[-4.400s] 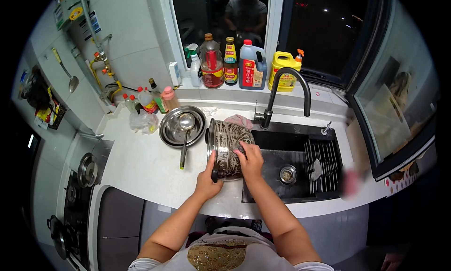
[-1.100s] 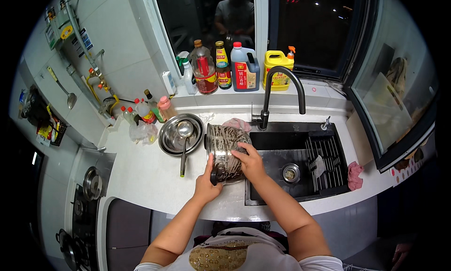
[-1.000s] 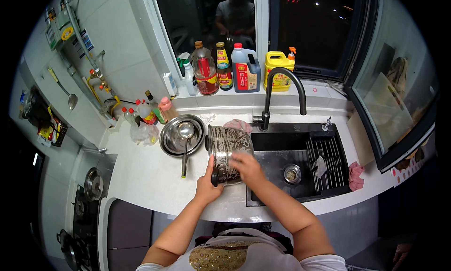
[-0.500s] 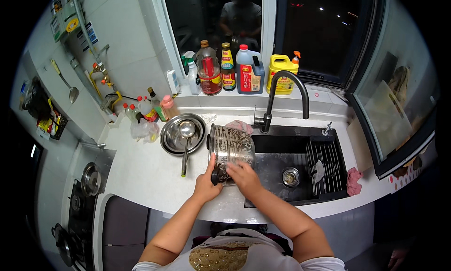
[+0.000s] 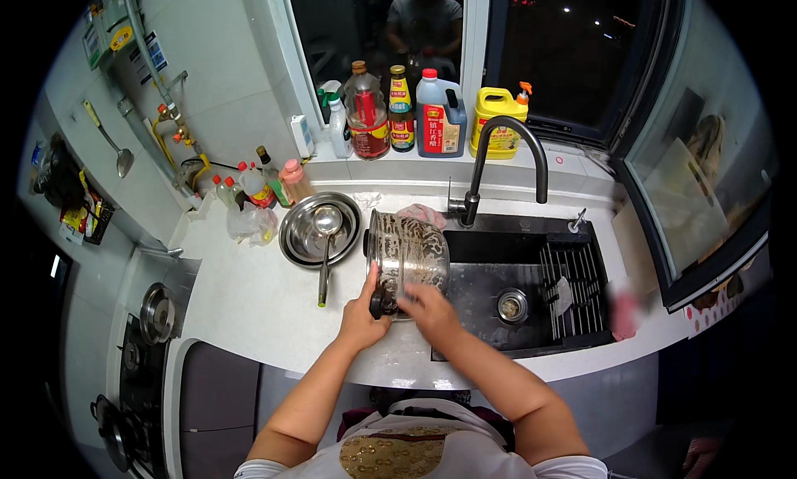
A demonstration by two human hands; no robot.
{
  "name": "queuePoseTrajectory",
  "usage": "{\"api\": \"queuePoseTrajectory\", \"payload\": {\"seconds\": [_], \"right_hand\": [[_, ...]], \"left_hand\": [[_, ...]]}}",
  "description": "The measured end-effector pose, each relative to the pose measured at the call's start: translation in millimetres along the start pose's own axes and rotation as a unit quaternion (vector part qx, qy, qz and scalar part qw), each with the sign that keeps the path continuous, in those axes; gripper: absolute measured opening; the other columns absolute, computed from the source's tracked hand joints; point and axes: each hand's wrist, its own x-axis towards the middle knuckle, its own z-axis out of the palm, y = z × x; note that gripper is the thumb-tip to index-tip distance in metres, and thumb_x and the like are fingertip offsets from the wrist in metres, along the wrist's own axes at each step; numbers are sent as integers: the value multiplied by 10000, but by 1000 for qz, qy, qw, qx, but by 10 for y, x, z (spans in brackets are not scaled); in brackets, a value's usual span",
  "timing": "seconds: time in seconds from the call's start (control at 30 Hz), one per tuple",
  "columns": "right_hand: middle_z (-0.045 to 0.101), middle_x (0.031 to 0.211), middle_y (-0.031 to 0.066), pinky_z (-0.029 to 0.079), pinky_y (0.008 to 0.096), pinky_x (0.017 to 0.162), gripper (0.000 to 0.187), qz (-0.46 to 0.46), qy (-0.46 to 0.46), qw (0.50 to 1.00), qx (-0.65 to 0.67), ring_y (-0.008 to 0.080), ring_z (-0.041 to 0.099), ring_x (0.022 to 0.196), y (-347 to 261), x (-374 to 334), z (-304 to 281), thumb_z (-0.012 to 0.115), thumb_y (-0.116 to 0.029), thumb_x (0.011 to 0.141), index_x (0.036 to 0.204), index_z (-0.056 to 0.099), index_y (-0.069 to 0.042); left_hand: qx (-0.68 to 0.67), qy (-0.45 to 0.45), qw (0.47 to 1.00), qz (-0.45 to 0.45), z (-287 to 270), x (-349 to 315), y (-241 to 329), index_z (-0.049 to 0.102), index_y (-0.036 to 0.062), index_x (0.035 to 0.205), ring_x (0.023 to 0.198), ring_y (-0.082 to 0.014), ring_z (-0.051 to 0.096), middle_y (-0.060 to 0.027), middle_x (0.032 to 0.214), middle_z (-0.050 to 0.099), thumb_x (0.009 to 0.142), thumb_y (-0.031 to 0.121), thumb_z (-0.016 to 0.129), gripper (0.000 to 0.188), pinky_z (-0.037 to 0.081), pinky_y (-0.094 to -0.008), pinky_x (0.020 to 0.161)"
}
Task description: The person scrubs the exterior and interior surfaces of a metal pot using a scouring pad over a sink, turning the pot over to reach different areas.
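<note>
A metal pot lies tilted on its side at the left edge of the sink, its wall covered in streaky marks. My left hand grips it at the near left, by the rim and a black handle. Against the near side of the wall is my right hand, bent, its fingertips smeared by motion. Whether anything is under those fingers cannot be made out. Just left of the pot, a ladle rests in nested metal bowls, its handle hanging over the rim.
A black sink with a drying rack is at the right, under a dark tap. Sauce bottles line the sill. Pink cloths lie behind the pot and right of the sink. An open window pane juts in at the right.
My right hand has shifted slightly along the pot's wall. The left hand keeps its grip and the pot stays in place. The whole view has moved a little.
</note>
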Motion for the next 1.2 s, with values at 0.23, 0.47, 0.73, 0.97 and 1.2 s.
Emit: {"api": "queuePoseTrajectory", "payload": {"seconds": [0.23, 0.47, 0.73, 0.97, 1.2], "right_hand": [[591, 1142, 148, 488, 431, 887, 305, 77, 26, 997, -5, 348, 579, 1039, 243, 453, -68, 611, 31, 691, 987, 658, -27], [588, 1164, 150, 484, 412, 886, 327, 61, 64, 996, 1, 339, 578, 1048, 108, 120, -43, 590, 82, 714, 992, 683, -63], [608, 1132, 154, 482, 383, 897, 334, 208, 88, 974, 14, 340, 583, 1051, 464, 529, -169, 555, 93, 729, 976, 701, -78], [611, 1138, 143, 490, 402, 888, 306, 66, 19, 998, 11, 326, 582, 1056, 183, 240, -158, 579, 73, 730, 967, 694, -82], [623, 1115, 173, 486, 396, 893, 273, 256, 92, 962, 17, 340, 592, 1033, 849, 654, 18, 560, 42, 777, 968, 712, -81]], "left_hand": [[12, -9, 1000, 6, -23, 58, 55, 92, 233, 1507, 817, -386, 658, -179, 903, 680, 650, 31, 626, 1030, 515, -386, 753], [33, -40, 998, -25, -51, 3, 41, 97, 196, 1514, 788, -255, 649, -137, 983, 672, 625, -15, 570, 1029, 462, -237, 766], [32, -32, 999, -18, -24, -47, 12, 83, 229, 1510, 768, -375, 657, -176, 853, 671, 642, 32, 592, 1026, 510, -365, 729], [19, -16, 1000, -4, -47, -89, -34, 108, 240, 1509, 764, -360, 662, -172, 867, 673, 641, 23, 590, 1016, 511, -334, 743], [26, -18, 998, -48, -81, -50, 37, 113, 239, 1510, 798, -339, 664, -163, 939, 679, 641, 15, 583, 1013, 498, -304, 768]]}}
